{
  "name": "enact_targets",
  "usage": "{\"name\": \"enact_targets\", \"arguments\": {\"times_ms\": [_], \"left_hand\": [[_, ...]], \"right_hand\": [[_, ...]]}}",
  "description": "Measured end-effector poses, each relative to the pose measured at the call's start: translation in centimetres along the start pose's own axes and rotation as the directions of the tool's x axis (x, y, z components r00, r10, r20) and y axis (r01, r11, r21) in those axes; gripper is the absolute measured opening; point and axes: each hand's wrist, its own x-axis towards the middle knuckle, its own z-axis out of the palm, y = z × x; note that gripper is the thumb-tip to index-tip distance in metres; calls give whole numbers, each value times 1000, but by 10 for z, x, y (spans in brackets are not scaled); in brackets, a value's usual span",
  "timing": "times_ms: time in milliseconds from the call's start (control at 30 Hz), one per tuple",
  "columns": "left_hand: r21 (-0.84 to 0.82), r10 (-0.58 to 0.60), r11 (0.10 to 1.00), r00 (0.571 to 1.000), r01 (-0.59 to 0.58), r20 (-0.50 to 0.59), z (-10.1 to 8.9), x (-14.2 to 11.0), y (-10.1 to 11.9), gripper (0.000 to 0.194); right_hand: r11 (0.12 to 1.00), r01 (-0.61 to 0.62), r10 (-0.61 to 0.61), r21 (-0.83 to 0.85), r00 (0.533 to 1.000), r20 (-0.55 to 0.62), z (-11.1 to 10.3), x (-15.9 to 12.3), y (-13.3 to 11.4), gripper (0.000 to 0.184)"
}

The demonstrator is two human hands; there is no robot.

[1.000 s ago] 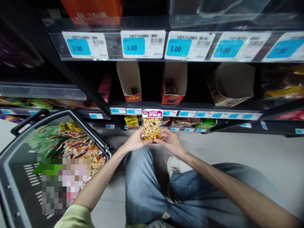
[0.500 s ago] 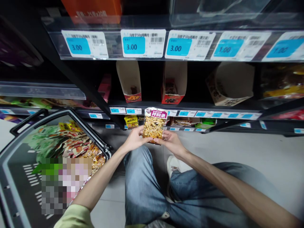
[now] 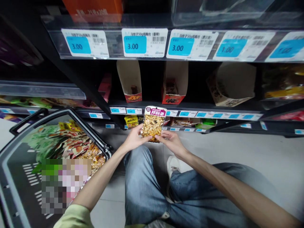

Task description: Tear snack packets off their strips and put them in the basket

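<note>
Between both hands I hold a snack packet (image 3: pixel 153 123), clear at the front with pale yellow strips inside and a white and purple header. My left hand (image 3: pixel 136 138) grips its lower left side, thumb across the front. On the lower right side, my right hand (image 3: pixel 171 141) pinches it the same way. The packet is held upright, front towards me, before the lowest shelves. Just behind it to the left is a yellow packet (image 3: pixel 131 121) on the bottom shelf.
A grey shopping basket (image 3: pixel 17 177) full of snack packets (image 3: pixel 73 144) stands on the floor at left, partly pixelated. Open display boxes (image 3: pixel 174 84) stand on the middle shelf. A price-tag rail (image 3: pixel 114 44) juts out above. My knees (image 3: pixel 140 161) are bent below my hands.
The packet has tipped slightly and risen a little in my hands. Both hands keep their hold, and the basket and shelves look the same.
</note>
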Motion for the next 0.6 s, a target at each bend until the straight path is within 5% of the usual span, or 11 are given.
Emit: {"name": "enact_targets", "arguments": {"times_ms": [333, 600], "left_hand": [[-21, -12, 1000, 1000, 12, 15, -2, 0, 1, 48], [158, 1, 987, 1000, -1, -3, -1, -2, 8, 58]], "right_hand": [[1000, -18, 18, -25, 1000, -15, 0, -2, 2, 33], [996, 28, -26, -87, 999, 23, 1, -5, -4, 31]]}}
